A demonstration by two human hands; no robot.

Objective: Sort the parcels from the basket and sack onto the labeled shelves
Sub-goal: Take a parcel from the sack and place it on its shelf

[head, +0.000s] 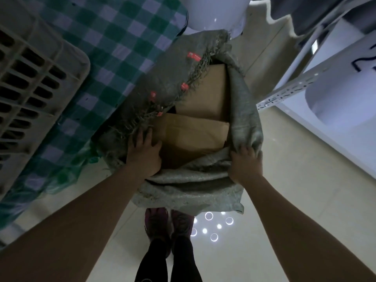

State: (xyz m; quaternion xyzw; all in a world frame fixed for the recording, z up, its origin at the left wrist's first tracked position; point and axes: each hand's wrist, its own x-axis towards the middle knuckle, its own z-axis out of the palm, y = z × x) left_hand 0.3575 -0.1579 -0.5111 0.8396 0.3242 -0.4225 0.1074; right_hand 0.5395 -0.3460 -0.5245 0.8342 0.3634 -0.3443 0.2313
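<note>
A grey woven sack (pixel 189 186) stands open on the floor in front of me. Inside lie two brown cardboard parcels: a near one (pixel 193 135) and a far one (pixel 207 94) behind it. My left hand (pixel 145 151) reaches into the sack's mouth at the left and lies against the near parcel's left edge, fingers curled over it. My right hand (pixel 245 163) grips the sack's rim at the right and holds it open.
A pale slatted plastic basket (pixel 34 84) sits at the left on a green-and-white checked cloth (pixel 114 43). A white metal shelf (pixel 305 82) with a handwritten label stands at the right. My feet (pixel 166 226) stand on the glossy floor just below the sack.
</note>
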